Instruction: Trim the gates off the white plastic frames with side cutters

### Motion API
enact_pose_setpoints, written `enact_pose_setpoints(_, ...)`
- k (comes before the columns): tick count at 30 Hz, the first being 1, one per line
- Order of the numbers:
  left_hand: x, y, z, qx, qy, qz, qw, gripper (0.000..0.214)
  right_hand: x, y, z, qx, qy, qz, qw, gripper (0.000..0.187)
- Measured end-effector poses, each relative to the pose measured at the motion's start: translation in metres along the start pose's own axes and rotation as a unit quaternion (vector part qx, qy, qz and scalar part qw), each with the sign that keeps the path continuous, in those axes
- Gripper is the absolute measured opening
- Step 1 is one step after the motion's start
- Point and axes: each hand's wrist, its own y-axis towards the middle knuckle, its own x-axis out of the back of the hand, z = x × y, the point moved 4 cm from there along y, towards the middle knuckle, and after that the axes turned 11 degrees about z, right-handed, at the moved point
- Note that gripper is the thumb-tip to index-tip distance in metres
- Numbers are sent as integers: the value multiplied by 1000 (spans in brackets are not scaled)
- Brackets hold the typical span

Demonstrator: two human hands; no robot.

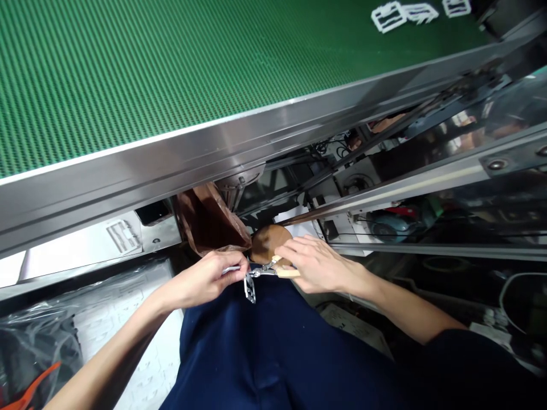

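Note:
My left hand [205,279] pinches a small silver metal frame [250,288], which looks like a buckle, and a thin metal strip runs out from its fingers. My right hand [318,265] is closed around small pliers with cream handles [287,272], and their steel jaws meet the frame near my left fingertips. Just beyond my right hand lies a round brown disc [268,242]. The material of the disc is hard to tell. Both hands are held above my navy trousers [273,347].
A green textured conveyor belt [171,62] with a stainless steel rail [171,165] runs overhead, with several white frames [404,14] lying on it. A brown paper bag [209,222] hangs below the rail. Machinery, cables and a clear plastic bag [38,347] surround me.

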Motion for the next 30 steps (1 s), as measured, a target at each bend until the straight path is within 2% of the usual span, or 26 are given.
enact_pose_setpoints(5, 1, 3, -2, 8, 25, 14, 1000, 20, 5, 1, 5, 4, -19, 9, 1000, 20)
enact_pose_setpoints(13, 4, 4, -11, 18, 31, 35, 999, 17, 11, 0, 13, -1, -91, 22, 996, 29)
enact_pose_setpoints(19, 5, 7, -13, 7, 40, 42, 998, 15, 32, -3, 25, -1, -139, 21, 990, 29)
enact_pose_setpoints(25, 5, 9, -13, -3, 44, 41, 998, 16, 53, -1, 34, 9, -169, 80, 982, 22)
enact_pose_setpoints(30, 5, 11, -13, -9, 31, 37, 999, 19, 53, 10, 29, 25, -146, 113, 982, 17)
